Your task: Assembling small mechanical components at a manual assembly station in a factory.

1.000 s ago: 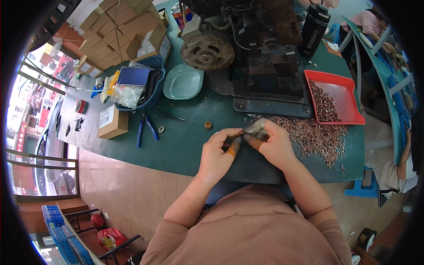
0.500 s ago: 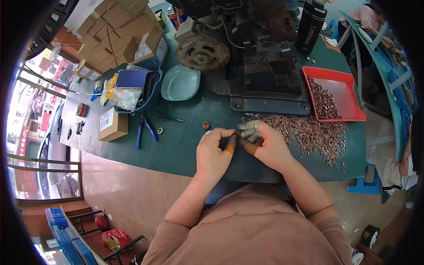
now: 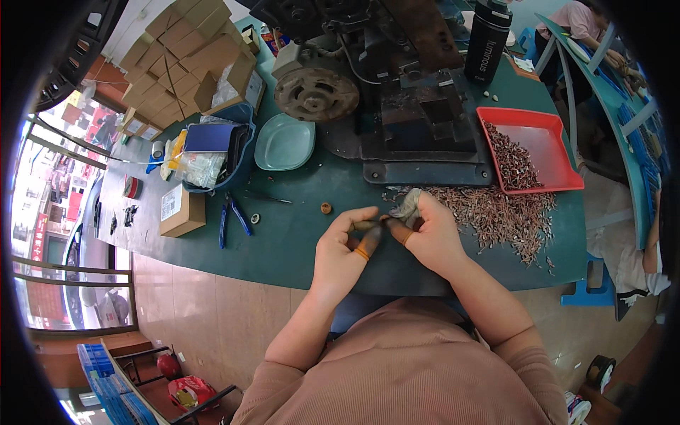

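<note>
Above the front edge of the green table (image 3: 283, 244), my left hand (image 3: 345, 248) and my right hand (image 3: 433, 228) meet with fingertips pinched together. Whatever lies between them is too small and covered to name. Dark finger cots with orange rims cover the left thumb and the right thumb. Greyish-white coverings wrap other fingers of my right hand. Just beyond and to the right of that hand spreads a loose pile of small copper-coloured metal pieces (image 3: 506, 219). More such pieces fill the left side of a red tray (image 3: 556, 152) behind the pile.
A dark, heavy machine (image 3: 425, 134) with a rusty wheel stands at the back. Left of it are a pale green dish (image 3: 285, 144), a blue basket (image 3: 244, 152), blue-handled pliers (image 3: 234, 219) and a small carton (image 3: 183, 210). A black bottle (image 3: 489, 42) stands at the back right.
Both hands stay together in nearly the same place. The wrapped fingers of my right hand have lifted and shifted slightly, and the fingertips have changed their hold. The view has shifted slightly.
</note>
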Demonstrator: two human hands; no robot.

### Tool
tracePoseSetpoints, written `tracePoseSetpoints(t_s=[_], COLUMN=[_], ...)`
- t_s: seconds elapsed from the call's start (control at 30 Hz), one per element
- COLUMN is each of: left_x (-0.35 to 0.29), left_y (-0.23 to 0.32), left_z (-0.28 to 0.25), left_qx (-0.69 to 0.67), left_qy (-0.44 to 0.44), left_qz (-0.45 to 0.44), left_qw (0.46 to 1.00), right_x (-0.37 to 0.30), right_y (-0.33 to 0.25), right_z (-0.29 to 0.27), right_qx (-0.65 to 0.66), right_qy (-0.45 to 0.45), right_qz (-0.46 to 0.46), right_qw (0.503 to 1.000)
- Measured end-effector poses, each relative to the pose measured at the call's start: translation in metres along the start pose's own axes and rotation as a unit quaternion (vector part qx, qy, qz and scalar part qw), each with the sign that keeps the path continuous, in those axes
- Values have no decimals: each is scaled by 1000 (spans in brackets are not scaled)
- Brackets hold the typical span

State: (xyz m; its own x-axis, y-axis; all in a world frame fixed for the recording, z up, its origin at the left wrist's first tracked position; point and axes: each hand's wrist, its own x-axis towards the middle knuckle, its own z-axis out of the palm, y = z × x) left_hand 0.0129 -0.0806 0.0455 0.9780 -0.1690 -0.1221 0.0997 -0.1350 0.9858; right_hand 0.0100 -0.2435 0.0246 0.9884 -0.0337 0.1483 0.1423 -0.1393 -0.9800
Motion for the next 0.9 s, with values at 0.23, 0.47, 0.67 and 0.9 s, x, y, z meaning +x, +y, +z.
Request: tracePoseSetpoints(t_s=[0.23, 0.47, 0.67, 0.9], left_x=[4, 13, 7, 7], left_y=[7, 7, 3, 0], left_z=[-2, -30, -19, -17], left_qx=[72, 1, -56, -37], left_qy=[-27, 70, -12, -33], left_qz=[14, 39, -25, -19], left_qw=[997, 997, 998, 999], right_x=[2, 10, 4, 5], right_y=[-2, -2, -12, -7], right_z=[-4, -23, -9, -4], right_qx=[28, 164, 180, 137], right_qy=[-49, -24, -105, -90], right_qz=[94, 166, 139, 146], right_qw=[994, 972, 968, 976])
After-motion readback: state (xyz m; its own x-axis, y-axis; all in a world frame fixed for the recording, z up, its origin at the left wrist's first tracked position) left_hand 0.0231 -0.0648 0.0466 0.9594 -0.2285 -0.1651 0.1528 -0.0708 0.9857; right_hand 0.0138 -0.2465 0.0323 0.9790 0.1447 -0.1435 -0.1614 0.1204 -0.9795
